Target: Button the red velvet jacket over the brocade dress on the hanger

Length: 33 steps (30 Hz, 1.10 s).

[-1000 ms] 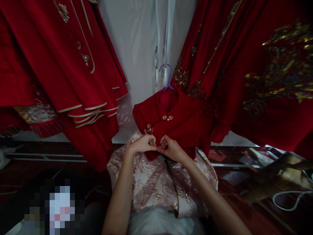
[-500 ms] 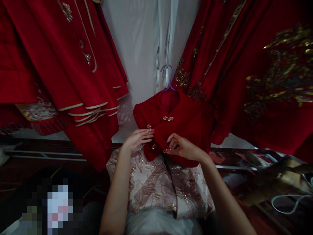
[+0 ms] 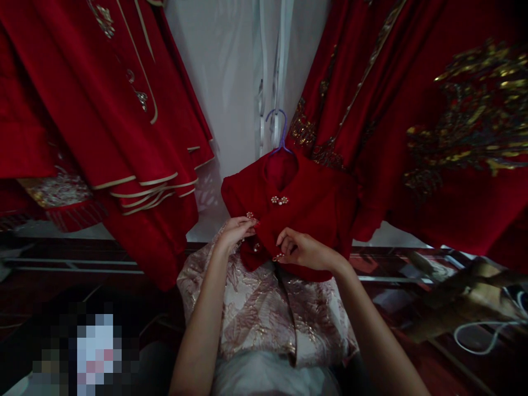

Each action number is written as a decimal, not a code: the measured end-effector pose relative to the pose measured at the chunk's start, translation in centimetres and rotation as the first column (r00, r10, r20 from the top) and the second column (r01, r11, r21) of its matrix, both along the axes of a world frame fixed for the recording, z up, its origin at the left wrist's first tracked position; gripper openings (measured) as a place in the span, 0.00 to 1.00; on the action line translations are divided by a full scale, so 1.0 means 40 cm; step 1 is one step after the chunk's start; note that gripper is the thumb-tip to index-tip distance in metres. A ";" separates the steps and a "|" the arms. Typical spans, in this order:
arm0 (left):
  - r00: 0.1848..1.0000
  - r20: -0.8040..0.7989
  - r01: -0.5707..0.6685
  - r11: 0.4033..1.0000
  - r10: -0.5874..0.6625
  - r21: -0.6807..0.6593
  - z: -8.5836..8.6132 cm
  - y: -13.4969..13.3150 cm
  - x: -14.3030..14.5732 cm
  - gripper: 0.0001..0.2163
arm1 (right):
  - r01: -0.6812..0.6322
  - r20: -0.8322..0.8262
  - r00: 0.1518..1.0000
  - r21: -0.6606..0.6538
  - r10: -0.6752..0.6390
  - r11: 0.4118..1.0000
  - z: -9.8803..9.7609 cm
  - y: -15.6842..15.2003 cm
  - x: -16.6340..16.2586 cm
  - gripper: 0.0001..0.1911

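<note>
A small red jacket (image 3: pixel 317 198) with jewelled flower-shaped clasps hangs in front of me on a purple hanger (image 3: pixel 282 132). At its left front edge, the fingers of my left hand (image 3: pixel 237 232) are closed on the cloth beside a clasp. Lower down near the middle, my right hand (image 3: pixel 307 250) has its fingers curled, with thumb and finger pinched at the jacket's front by another clasp (image 3: pixel 279 257). One clasp (image 3: pixel 279 200) below the neckline spans both fronts. A pale pink brocade cloth (image 3: pixel 256 319) lies below the jacket, over my lap.
Red garments with cream piping (image 3: pixel 124 137) hang at the left. More red garments with gold sequins (image 3: pixel 474 121) hang at the right. A white cabinet or wall (image 3: pixel 223 82) stands behind. Low rails, a brown object (image 3: pixel 466 291) and a white cord (image 3: pixel 478 352) lie near the floor.
My left fingers have drawn together from lying flatter and now pinch the jacket edge. The right hand stays almost in place. The whole view has shifted slightly.
</note>
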<state>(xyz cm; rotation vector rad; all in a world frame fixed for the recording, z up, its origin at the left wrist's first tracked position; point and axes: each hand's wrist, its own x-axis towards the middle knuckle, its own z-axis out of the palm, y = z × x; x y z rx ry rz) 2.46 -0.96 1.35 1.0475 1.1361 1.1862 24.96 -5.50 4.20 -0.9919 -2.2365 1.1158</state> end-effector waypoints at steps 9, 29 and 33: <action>0.891 -0.375 0.031 0.789 0.257 0.614 0.086 -0.013 0.093 0.12 | -0.059 0.239 0.964 -0.236 0.117 0.970 0.047 -0.017 0.093 0.18; 0.279 -0.693 0.717 0.336 0.665 0.611 0.207 0.058 0.126 0.09 | -0.101 0.107 0.987 -0.187 0.123 0.977 0.054 -0.025 0.097 0.20; 0.197 -0.635 0.728 0.322 0.747 0.605 0.201 0.059 0.128 0.11 | -0.099 0.032 0.994 -0.112 0.103 0.989 0.063 -0.031 0.069 0.17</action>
